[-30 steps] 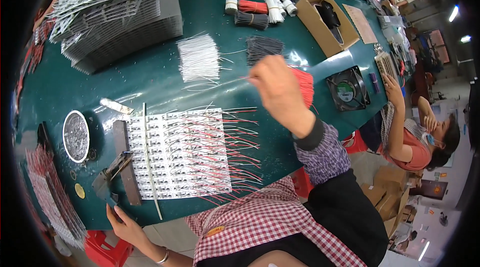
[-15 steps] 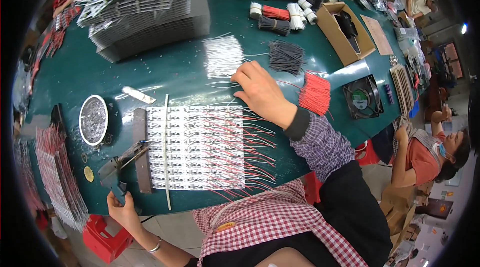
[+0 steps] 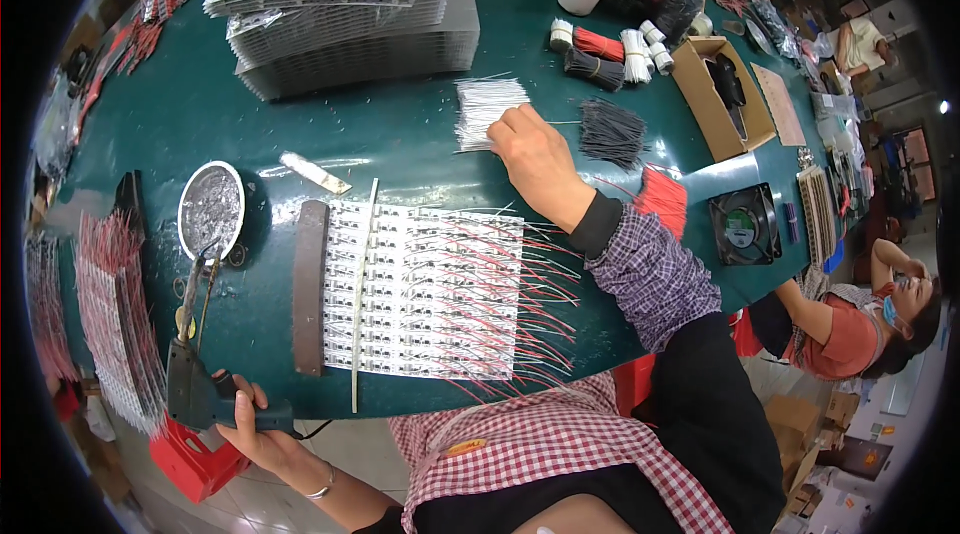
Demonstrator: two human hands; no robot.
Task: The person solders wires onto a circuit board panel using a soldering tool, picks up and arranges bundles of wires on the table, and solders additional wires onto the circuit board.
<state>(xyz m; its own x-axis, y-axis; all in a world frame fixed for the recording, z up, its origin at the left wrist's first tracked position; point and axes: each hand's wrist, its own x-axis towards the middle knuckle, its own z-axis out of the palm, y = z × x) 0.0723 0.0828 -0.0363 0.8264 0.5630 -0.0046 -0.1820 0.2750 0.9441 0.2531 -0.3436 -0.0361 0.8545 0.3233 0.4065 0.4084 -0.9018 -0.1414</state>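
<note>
In the head view, take the white panel of small circuit boards (image 3: 390,334) as the middle of the clock. It lies flat on the green table (image 3: 345,134), with red and white wires spread over its three o'clock half and past that edge. A pale thin strip (image 3: 364,294) runs from twelve to six across its nine o'clock side, and a dark bar (image 3: 310,289) lies along the nine o'clock edge.

At eight o'clock the left hand (image 3: 258,426) is clamped around the handle of a soldering gun (image 3: 192,389). The gun points up to twelve, its tip at the six o'clock rim of a white bowl (image 3: 183,217) of grey, shiny material; whether the tip touches that material I cannot tell.

The two hands are well apart. At one o'clock the right hand (image 3: 540,159) bends its fingers down at the edge of a pile of white wires (image 3: 485,104); whether they pinch any wire is hidden.

Black wires (image 3: 612,134) and red wires (image 3: 662,202) lie at two o'clock, with a square black fan (image 3: 745,224) beyond, toward three. A tall stack of panels (image 3: 355,44) stands between eleven and twelve, wired boards (image 3: 118,324) stand at nine, and a co-worker (image 3: 835,334) sits at three.
</note>
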